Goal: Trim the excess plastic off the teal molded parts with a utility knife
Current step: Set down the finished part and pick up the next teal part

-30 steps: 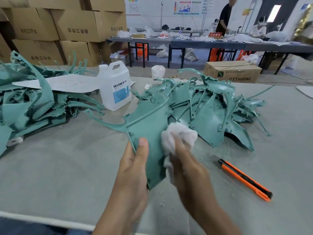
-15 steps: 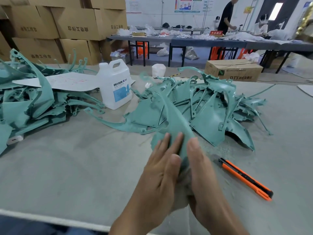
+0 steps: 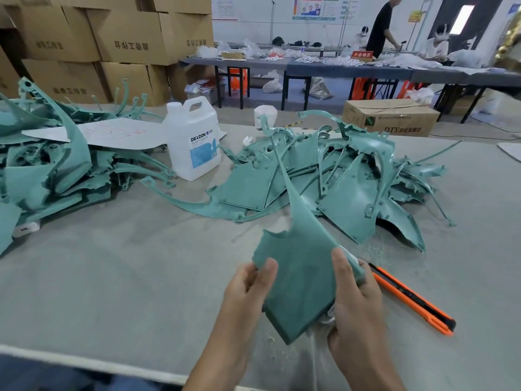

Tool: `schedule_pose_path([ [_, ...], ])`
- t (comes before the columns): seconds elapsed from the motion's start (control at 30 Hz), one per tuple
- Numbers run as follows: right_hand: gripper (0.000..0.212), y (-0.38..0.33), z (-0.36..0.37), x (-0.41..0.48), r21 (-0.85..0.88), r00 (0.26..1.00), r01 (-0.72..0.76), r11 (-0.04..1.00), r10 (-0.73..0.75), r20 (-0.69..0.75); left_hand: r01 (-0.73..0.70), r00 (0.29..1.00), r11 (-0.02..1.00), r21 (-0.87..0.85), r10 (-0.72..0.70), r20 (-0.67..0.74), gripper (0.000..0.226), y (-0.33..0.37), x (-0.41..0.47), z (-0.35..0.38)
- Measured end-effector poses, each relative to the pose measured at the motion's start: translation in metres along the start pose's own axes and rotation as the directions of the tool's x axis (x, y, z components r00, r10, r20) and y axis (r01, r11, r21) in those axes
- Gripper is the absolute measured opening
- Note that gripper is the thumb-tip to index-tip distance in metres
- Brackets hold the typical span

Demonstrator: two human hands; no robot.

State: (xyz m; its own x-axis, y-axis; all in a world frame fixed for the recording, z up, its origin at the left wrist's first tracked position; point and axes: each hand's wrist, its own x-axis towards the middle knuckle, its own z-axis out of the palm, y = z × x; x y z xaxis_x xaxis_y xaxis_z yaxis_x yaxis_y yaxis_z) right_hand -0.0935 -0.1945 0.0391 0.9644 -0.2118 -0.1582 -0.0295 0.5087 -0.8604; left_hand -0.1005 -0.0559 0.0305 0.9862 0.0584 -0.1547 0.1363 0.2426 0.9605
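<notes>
I hold one teal molded part (image 3: 303, 266) up over the table, its smooth face toward me and its long thin tip pointing away. My left hand (image 3: 249, 283) pinches its left edge with the thumb on top. My right hand (image 3: 356, 297) grips its right edge, thumb on the face, and a bit of white cloth (image 3: 328, 316) shows under that palm. The orange and black utility knife (image 3: 414, 300) lies on the table just right of my right hand, held by neither hand. A heap of teal parts (image 3: 346, 182) lies beyond.
A second heap of teal parts (image 3: 48, 167) with a white card on it fills the left. A white DEXCON jug (image 3: 194, 139) stands between the heaps. Plastic shavings dot the grey table (image 3: 112, 266). Cardboard boxes, far tables and people stand behind.
One second ago my right hand wiped the part with the white cloth. Since then both hands turned the part over, and now each grips a side edge.
</notes>
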Motion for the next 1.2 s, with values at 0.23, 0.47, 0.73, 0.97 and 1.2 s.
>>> schedule_pose_path([
  [0.23, 0.052, -0.01, -0.018, 0.006, -0.433, 0.957, 0.208, 0.877, -0.274, -0.096, -0.023, 0.997, 0.954, -0.299, 0.043, 0.061, 0.026, 0.01, -0.004, -0.001],
  [0.47, 0.032, -0.023, 0.014, 0.008, -0.636, 0.718, 0.692, 0.341, -0.415, 0.559, 0.153, 0.889, 0.904, -0.4, 0.051, 0.455, 0.07, 0.02, -0.015, 0.013],
  [0.73, 0.031, 0.011, 0.023, -0.035, -0.5, 0.642, 0.732, 0.464, -0.222, 0.733, 0.169, 0.95, 0.823, -0.542, 0.011, 0.313, 0.063, 0.031, -0.009, 0.006],
  [0.97, 0.026, 0.004, 0.029, -0.003, -0.654, 0.867, 0.499, 0.569, -0.314, 0.388, 0.045, 0.961, 0.903, -0.428, 0.078, 0.266, 0.059, 0.019, -0.018, 0.029],
  [1.2, 0.03, -0.001, 0.018, 0.019, -0.719, 0.858, 0.51, 0.472, -0.338, 0.387, 0.028, 0.932, 0.92, -0.392, 0.118, 0.344, 0.049, 0.015, -0.022, 0.018],
])
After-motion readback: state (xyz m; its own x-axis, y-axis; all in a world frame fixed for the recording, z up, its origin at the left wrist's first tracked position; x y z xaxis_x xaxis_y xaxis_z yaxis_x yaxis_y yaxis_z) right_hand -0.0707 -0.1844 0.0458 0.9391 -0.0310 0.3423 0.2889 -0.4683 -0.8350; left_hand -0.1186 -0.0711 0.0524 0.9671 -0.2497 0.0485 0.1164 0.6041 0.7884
